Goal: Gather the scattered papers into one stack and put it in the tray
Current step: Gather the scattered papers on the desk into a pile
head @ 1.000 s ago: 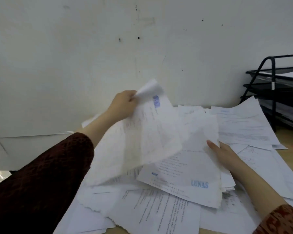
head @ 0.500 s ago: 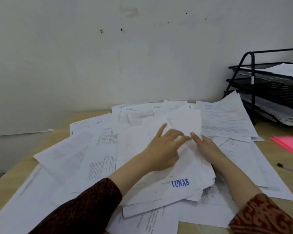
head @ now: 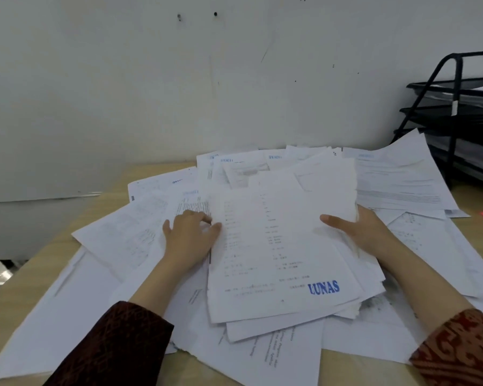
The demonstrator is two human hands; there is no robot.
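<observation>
Your two hands frame a half-gathered stack (head: pixel 282 246) of white printed sheets at the centre of the view. Its top page carries faint lines of text and a bold blue stamp reading "LUNAS" near its lower right corner. The stack's edges are uneven, with several sheets poking out at 5 o'clock.

Your left hand (head: pixel 190 235) lies at 9 o'clock of the stack, fingers fairly straight and resting on the loose sheets, thumb touching the stack's left edge. Your right hand (head: pixel 365 232) is at 3 o'clock, thumb lying on top of the stack and fingers tucked beneath its right edge, pinching it.

The stack sits on a wide scatter of loose papers (head: pixel 129 232) that fans out over the pale wooden worktop (head: pixel 34 274) in every direction.

At 2 o'clock, against the wall, stands a black wire tray rack (head: pixel 455 112) with several tiers. White paper shows in the top tier at the frame's right edge, and the lower tiers also seem to hold sheets. One scattered page leans against the rack's foot.
</observation>
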